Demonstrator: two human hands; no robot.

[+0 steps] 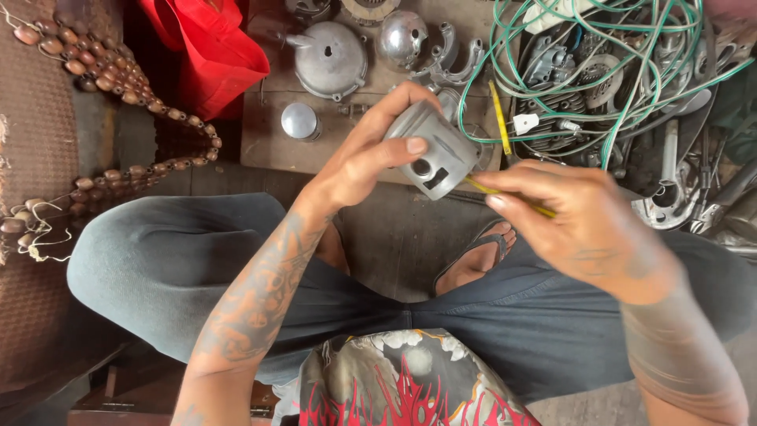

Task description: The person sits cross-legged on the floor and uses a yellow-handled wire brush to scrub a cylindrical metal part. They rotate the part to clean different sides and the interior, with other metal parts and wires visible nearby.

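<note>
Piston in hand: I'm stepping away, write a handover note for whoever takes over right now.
Left hand: grips the grey piston, held above the lap, pin hole facing the camera.
Right hand: pinches a thin yellow tool, tip at the piston's skirt.
Nearby: metal covers on the board, green wire tangle to the right.
Done: piston picked up. Left: work at the skirt, not finished.

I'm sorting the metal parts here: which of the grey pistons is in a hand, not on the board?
The piston gripped by the left hand, side hole showing. The other, smaller piston stands upright on the wooden board, untouched.
</note>
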